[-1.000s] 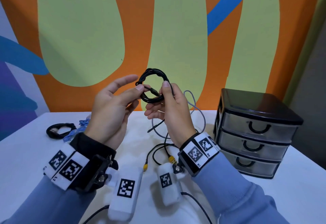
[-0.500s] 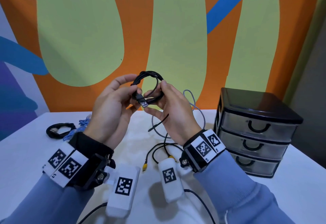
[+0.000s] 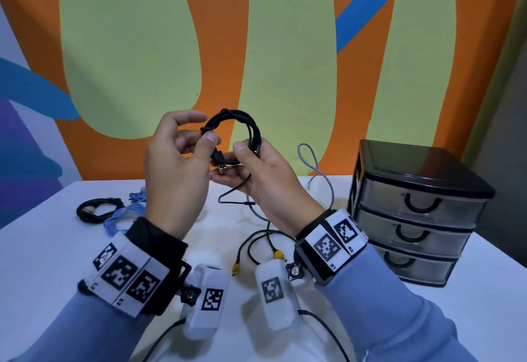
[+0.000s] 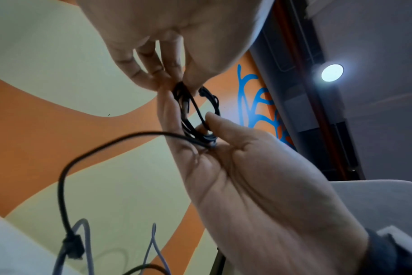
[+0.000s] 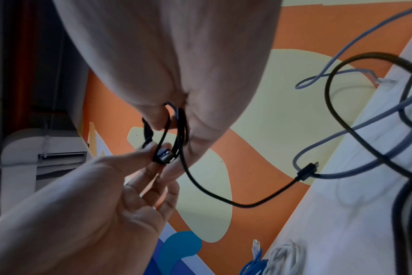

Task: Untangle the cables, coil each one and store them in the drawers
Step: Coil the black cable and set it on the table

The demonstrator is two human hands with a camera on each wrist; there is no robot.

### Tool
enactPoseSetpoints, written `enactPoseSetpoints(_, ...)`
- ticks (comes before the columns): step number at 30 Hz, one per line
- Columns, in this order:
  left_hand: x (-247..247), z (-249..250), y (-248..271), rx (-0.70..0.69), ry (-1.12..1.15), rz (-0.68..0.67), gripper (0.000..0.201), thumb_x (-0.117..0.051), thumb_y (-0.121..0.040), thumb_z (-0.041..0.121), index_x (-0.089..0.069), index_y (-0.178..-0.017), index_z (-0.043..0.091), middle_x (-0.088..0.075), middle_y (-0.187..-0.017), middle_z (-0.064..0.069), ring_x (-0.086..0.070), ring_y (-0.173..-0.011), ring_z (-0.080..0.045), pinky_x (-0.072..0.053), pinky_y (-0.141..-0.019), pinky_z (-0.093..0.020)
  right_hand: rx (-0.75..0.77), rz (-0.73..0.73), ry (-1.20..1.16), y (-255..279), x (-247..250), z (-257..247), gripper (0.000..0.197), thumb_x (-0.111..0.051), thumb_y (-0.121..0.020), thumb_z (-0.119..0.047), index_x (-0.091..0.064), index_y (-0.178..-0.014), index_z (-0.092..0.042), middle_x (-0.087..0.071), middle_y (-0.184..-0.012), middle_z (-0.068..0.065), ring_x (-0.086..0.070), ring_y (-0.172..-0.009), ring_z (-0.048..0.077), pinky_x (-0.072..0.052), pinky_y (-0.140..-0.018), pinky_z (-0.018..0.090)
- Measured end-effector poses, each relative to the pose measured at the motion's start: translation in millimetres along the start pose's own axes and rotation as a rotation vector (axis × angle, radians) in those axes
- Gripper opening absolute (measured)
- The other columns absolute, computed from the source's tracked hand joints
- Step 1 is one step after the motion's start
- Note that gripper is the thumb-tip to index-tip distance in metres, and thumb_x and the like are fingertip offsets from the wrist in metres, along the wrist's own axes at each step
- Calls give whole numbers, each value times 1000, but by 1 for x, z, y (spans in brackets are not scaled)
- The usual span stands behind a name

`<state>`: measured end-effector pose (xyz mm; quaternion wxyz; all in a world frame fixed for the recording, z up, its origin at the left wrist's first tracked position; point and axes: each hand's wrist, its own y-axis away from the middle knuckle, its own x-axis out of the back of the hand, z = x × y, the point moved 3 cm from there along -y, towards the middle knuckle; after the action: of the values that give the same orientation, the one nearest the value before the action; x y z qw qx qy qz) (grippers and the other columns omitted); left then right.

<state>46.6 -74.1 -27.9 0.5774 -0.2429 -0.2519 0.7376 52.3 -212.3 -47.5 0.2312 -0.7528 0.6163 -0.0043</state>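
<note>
- Fingers (image 3: 209, 140) of the left hand (image 3: 174, 173) are pinched round the USB plug (image 3: 219, 162) of a black cable (image 3: 236, 130), thumb against fingertips.
- Thumb and fingers of the right hand (image 3: 265, 182) are closed on the right side of the same cable, which is held as a small coil above the table (image 3: 57, 261), in front of the painted wall (image 3: 142, 47).
- One loose end of the cable is seen hanging from the right hand to a small plug (image 5: 306, 172); how many loops the coil has is hard to make out.
- A grey cable (image 3: 316, 179) is laid on the table behind the hands, partly hidden by the right hand.
- A black cable with yellow plugs (image 3: 256, 247) is seen between the wrists, partly covered by the wrist cameras.
- At the far left a second black coil (image 3: 97, 210) lies just beside a blue cable (image 3: 125, 213), which is partly hidden by the left wrist.
- A black set of drawers (image 3: 419, 213) stands at the right with all three drawers closed; contents cannot be made out.
</note>
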Motion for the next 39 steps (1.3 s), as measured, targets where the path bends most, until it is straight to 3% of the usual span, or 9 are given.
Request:
enactPoseSetpoints(5,3,-6,-7,182,23,-274,27,-76,-91,4,-77,-110,24,-72,-95,-28,-75,-93,-33,-56,-97,-53,23,68,48,-2,9,-3,12,-46,-112,-18,-50,-110,-7,-73,-75,0,-75,-79,33,-60,-97,47)
enactPoseSetpoints(7,5,-4,-7,176,45,-249,28,-78,-90,3,-77,-110,23,-67,-98,-36,-73,-87,-33,-56,-91,-49,10,59,55,-1,8,-4,13,-45,-113,-19,-49,-110,-7,-71,-83,7,-75,-80,36,-63,-92,44)
enactPoseSetpoints(15,6,-12,-7,317,466,49,27,-71,-94,-1,-68,-117,11,-79,-90,-5,-69,-83,-21,-55,-61,-29,34,-135,270,4,-13,14,18,-33,-115,-22,-48,-121,-12,-69,-120,22,-74,-96,36,-58,-88,36)
enactPoseSetpoints(23,-9,8,2,118,211,-225,31,-62,-91,-6,-67,-109,18,-62,-75,-21,-70,-76,-36,-57,-72,-28,3,97,42,1,10,-4,31,-41,-114,-28,-51,-86,-18,-73,-93,5,-70,-88,23,-51,-73,34)
enactPoseSetpoints(25,-9,8,4,43,114,-231,31,-72,-90,5,-65,-114,23,-70,-83,-20,-75,-87,-31,-57,-67,-30,-6,98,-44,0,13,-7,33,-41,-113,-28,-50,-83,-18,-73,-94,7,-67,-95,23,-49,-79,39)
enactPoseSetpoints(29,-5,-3,2,11,-94,-219,54,-87,-86,34,-59,-132,39,-69,-111,1,-65,-104,-14,-50,-88,-33,37,195,-169,-1,22,-13,34,-41,-113,-28,-46,-82,-16,-71,-93,15,-67,-91,26,-52,-83,41)
enactPoseSetpoints(33,-15,-6,10,248,-104,-622,79,-85,-81,50,-44,-148,41,-80,-106,0,-73,-102,-7,-49,-90,-22,59,343,-306,-3,37,-18,34,-45,-112,-26,-47,-80,-14,-62,-79,11,-64,-82,26,-54,-74,35)
enactPoseSetpoints(36,-17,-8,15,319,-37,-761,53,-80,-89,25,-61,-139,26,-76,-80,-9,-63,-69,-17,-47,-66,-14,82,391,-339,-4,42,-21,36,-47,-111,-25,-49,-77,-14,-55,-71,5,-62,-73,22,-52,-74,36)
enactPoseSetpoints(39,-3,-14,0,356,52,-577,26,-79,-85,25,-79,-107,12,-65,-73,-8,-52,-64,-17,-42,-60,-25,95,414,-365,-6,48,-23,39,-46,-110,-24,-44,-72,-15,-45,-71,6,-53,-66,23,-48,-72,36)
